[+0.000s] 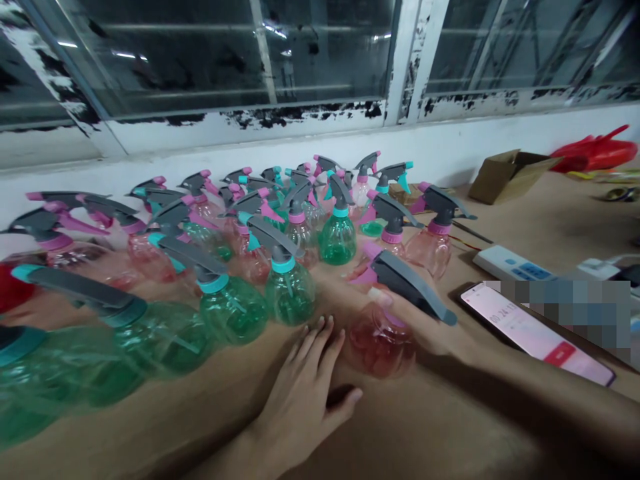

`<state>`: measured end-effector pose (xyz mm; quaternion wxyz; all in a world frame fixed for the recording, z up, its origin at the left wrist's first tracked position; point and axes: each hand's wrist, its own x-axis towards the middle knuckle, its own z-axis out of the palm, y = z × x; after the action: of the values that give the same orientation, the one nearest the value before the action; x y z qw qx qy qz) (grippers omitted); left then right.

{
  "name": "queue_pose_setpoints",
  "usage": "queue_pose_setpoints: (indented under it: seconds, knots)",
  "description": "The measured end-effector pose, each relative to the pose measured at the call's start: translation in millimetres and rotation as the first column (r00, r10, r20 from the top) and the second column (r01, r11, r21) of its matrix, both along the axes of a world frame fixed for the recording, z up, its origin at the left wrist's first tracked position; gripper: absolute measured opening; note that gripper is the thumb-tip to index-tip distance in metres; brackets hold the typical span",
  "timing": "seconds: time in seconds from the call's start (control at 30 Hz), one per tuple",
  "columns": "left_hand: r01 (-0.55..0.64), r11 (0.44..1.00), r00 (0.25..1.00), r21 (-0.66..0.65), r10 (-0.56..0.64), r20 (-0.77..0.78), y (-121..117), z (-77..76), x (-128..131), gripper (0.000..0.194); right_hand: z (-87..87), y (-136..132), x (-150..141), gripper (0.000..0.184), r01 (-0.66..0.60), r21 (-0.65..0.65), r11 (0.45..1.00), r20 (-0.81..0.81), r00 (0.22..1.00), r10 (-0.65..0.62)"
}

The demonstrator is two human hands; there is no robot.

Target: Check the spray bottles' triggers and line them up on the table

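Observation:
My right hand (407, 313) is closed around the neck of a pink spray bottle (381, 343) with a grey and pink trigger head. The bottle stands low over the brown table, tilted slightly; I cannot tell whether its base touches. My left hand (313, 393) lies flat on the table just left of it, fingers spread, holding nothing. Beyond my left fingertips stands a green spray bottle (291, 293) with a teal collar. Another green spray bottle (235, 310) is beside it to the left. A pink spray bottle (431, 250) stands behind my right hand.
Several more green and pink spray bottles crowd the table's left and back. On the right lie a phone (535, 333) showing a timer and a white power strip (515, 263). An open cardboard box (507, 177) and a red plastic bag (597, 152) sit near the wall.

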<state>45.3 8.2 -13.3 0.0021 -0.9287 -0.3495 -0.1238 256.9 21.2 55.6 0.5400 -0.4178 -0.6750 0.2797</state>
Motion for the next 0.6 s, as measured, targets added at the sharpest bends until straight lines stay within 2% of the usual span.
queue_pose_setpoints:
  seconds: [0.17,0.3,0.4,0.57,0.6]
  knots:
    - [-0.002,1.0,1.0,-0.016,0.002,-0.012,0.8,0.5,0.3,0.065,-5.2,-0.2,1.9,0.014,-0.064,-0.031,0.997,-0.01,0.998,0.064]
    - [-0.001,1.0,1.0,-0.023,0.0,-0.029,0.3,2.6,0.3,0.061,-5.0,1.4,3.3,0.009,-0.032,-0.036,0.999,-0.007,0.999,0.032]
    - [0.002,1.0,1.0,-0.015,-0.003,-0.02,0.1,2.6,0.2,0.059,-3.8,1.9,3.3,0.006,-0.057,-0.03,0.998,0.008,0.998,0.057]
    - [0.019,1.0,1.0,-0.003,-0.019,0.009,0.7,1.1,-0.2,0.057,-8.8,2.0,4.0,0.002,0.088,-0.036,0.996,0.045,0.995,-0.086]
    - [0.021,1.0,1.0,0.001,-0.021,0.015,0.7,0.9,-0.3,0.057,-9.8,2.1,4.2,0.002,0.083,-0.038,0.996,0.038,0.996,-0.082]
